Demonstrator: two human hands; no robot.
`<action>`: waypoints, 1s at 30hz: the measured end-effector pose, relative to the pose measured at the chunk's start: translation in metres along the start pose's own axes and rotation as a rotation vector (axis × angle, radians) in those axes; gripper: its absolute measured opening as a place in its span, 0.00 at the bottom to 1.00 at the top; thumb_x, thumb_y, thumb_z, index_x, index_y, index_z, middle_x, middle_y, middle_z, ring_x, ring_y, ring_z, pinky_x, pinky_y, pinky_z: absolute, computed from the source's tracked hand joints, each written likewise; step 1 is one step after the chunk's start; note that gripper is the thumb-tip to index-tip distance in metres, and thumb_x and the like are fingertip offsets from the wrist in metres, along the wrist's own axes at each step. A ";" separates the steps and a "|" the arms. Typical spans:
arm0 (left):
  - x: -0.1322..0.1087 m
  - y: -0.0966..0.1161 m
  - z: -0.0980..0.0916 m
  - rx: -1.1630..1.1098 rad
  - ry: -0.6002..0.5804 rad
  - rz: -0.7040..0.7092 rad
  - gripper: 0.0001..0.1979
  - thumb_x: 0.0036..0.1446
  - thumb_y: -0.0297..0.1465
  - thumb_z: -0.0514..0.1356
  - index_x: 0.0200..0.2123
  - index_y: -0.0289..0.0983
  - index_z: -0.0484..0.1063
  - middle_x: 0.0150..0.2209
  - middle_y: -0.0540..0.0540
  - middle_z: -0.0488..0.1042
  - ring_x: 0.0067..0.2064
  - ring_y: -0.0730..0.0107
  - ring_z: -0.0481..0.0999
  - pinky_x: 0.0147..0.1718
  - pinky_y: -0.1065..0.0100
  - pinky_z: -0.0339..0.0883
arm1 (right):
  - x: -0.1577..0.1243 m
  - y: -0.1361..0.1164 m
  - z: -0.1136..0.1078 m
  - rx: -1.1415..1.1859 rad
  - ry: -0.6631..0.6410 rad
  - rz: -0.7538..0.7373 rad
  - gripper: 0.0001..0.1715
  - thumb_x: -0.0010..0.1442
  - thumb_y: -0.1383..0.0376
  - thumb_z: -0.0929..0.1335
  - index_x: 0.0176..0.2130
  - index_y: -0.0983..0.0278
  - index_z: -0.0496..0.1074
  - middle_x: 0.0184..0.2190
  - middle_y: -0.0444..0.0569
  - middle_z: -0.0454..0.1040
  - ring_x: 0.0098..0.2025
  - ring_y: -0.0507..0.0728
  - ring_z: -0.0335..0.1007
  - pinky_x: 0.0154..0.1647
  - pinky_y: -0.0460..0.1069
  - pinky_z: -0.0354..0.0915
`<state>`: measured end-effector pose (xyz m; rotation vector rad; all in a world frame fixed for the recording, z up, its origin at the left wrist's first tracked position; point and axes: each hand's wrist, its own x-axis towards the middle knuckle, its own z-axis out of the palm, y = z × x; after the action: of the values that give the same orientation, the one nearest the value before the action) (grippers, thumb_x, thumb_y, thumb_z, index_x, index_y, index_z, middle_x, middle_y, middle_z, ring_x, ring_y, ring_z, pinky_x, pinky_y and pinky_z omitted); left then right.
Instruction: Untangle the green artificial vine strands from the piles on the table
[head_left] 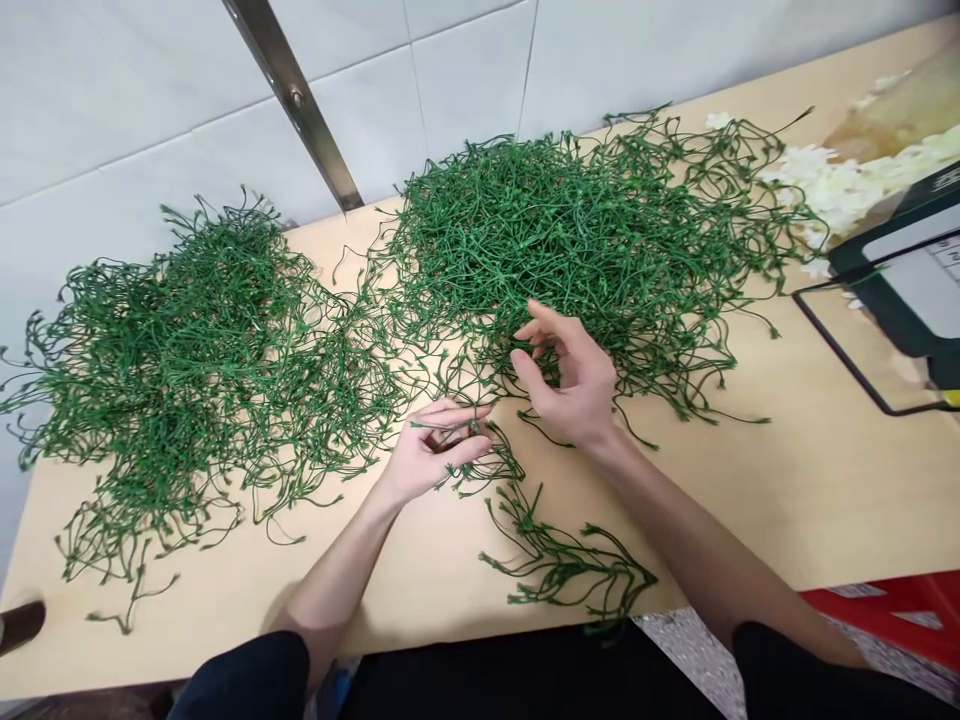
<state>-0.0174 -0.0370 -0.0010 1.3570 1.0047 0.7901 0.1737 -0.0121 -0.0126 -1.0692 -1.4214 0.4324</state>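
Note:
My left hand (429, 452) is low over the table's middle, its thumb and fingers closed around a few thin green artificial stems (506, 455) that stick out past the fingertips. Just right of it, my right hand (574, 380) hovers at the front of the large heap of green stems (540, 230), thumb and fingers apart, with no stem visible in its grasp. Close to the table's front edge, between my forearms, lies a small bunch of branched green stems (577, 565).
A second tangled heap of stems (172, 360) covers the left of the wooden table (757, 490). White artificial blossoms (832, 190) lie at the back right, beside a dark case with a wire handle (892, 280). Behind stands a tiled wall (465, 80) with a metal strip (300, 100).

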 end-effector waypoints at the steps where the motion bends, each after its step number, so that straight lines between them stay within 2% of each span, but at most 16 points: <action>1: 0.000 0.000 0.000 0.002 0.002 -0.020 0.16 0.46 0.32 0.70 0.40 0.35 0.79 0.27 0.51 0.67 0.24 0.81 0.63 0.20 0.76 0.56 | 0.001 -0.002 -0.001 -0.026 -0.010 -0.032 0.27 0.56 0.71 0.70 0.55 0.57 0.71 0.40 0.50 0.75 0.41 0.58 0.71 0.37 0.54 0.70; 3: -0.001 -0.001 0.002 -0.040 0.013 -0.064 0.17 0.44 0.31 0.72 0.39 0.34 0.76 0.25 0.53 0.66 0.26 0.79 0.66 0.24 0.76 0.60 | 0.002 -0.008 -0.003 -0.022 -0.073 -0.094 0.17 0.54 0.70 0.71 0.45 0.60 0.76 0.37 0.51 0.75 0.40 0.59 0.70 0.38 0.55 0.69; 5: -0.002 -0.002 0.003 -0.126 0.035 -0.099 0.21 0.42 0.29 0.73 0.39 0.36 0.70 0.24 0.56 0.66 0.26 0.80 0.68 0.27 0.76 0.63 | 0.002 -0.012 -0.002 0.053 -0.194 -0.161 0.10 0.54 0.70 0.72 0.38 0.62 0.77 0.33 0.50 0.76 0.36 0.57 0.71 0.39 0.55 0.68; 8: -0.003 -0.003 0.005 -0.246 0.053 -0.109 0.29 0.40 0.27 0.73 0.41 0.41 0.59 0.26 0.58 0.68 0.26 0.81 0.70 0.28 0.77 0.65 | -0.001 -0.014 0.003 0.150 -0.412 -0.220 0.06 0.55 0.70 0.72 0.36 0.62 0.76 0.30 0.47 0.79 0.35 0.56 0.73 0.43 0.56 0.67; 11: -0.003 -0.004 0.004 -0.300 0.035 -0.099 0.31 0.40 0.27 0.74 0.40 0.42 0.56 0.29 0.58 0.69 0.28 0.81 0.71 0.30 0.77 0.67 | -0.005 -0.012 0.006 0.214 -0.525 -0.198 0.03 0.57 0.70 0.72 0.34 0.63 0.77 0.29 0.47 0.79 0.35 0.55 0.73 0.41 0.54 0.68; 14: -0.001 -0.006 0.001 -0.350 0.043 -0.050 0.31 0.41 0.28 0.73 0.42 0.42 0.57 0.31 0.56 0.70 0.28 0.82 0.71 0.31 0.77 0.68 | -0.004 -0.009 0.004 0.249 -0.525 -0.128 0.02 0.57 0.70 0.72 0.34 0.63 0.77 0.28 0.47 0.78 0.32 0.53 0.71 0.37 0.52 0.68; 18: 0.002 -0.009 -0.002 -0.414 0.029 0.021 0.30 0.45 0.28 0.71 0.46 0.43 0.57 0.34 0.53 0.72 0.34 0.77 0.74 0.32 0.75 0.70 | -0.001 -0.007 0.000 0.260 -0.529 -0.077 0.04 0.56 0.68 0.74 0.35 0.63 0.78 0.27 0.48 0.79 0.30 0.53 0.71 0.35 0.52 0.69; 21: 0.003 -0.009 -0.002 -0.436 0.027 0.047 0.25 0.51 0.30 0.68 0.46 0.42 0.58 0.33 0.52 0.72 0.31 0.77 0.73 0.28 0.76 0.69 | 0.000 -0.006 0.000 0.266 -0.542 -0.067 0.03 0.57 0.68 0.73 0.36 0.63 0.78 0.28 0.47 0.79 0.30 0.53 0.72 0.37 0.53 0.69; 24: 0.003 -0.008 0.000 -0.418 0.059 0.056 0.20 0.53 0.31 0.67 0.44 0.41 0.59 0.32 0.53 0.73 0.28 0.79 0.72 0.26 0.76 0.68 | -0.001 -0.007 0.002 0.257 -0.519 -0.051 0.02 0.56 0.68 0.74 0.33 0.63 0.77 0.31 0.50 0.80 0.35 0.55 0.74 0.39 0.53 0.70; 26: 0.003 -0.007 0.002 -0.404 0.082 0.066 0.19 0.53 0.30 0.67 0.43 0.40 0.59 0.31 0.53 0.73 0.27 0.80 0.72 0.27 0.77 0.68 | -0.001 -0.008 0.002 0.270 -0.513 -0.034 0.02 0.55 0.68 0.74 0.31 0.63 0.76 0.33 0.50 0.81 0.37 0.55 0.75 0.40 0.52 0.71; 30: 0.003 -0.009 0.003 -0.395 0.102 0.060 0.22 0.49 0.29 0.70 0.40 0.40 0.59 0.30 0.55 0.73 0.29 0.81 0.74 0.31 0.78 0.70 | -0.001 -0.012 0.000 0.270 -0.525 0.072 0.02 0.55 0.67 0.73 0.31 0.63 0.76 0.30 0.47 0.79 0.33 0.53 0.74 0.37 0.50 0.71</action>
<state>-0.0140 -0.0360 -0.0100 1.0180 0.8339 1.0506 0.1690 -0.0184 -0.0035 -0.8183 -1.7208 0.9824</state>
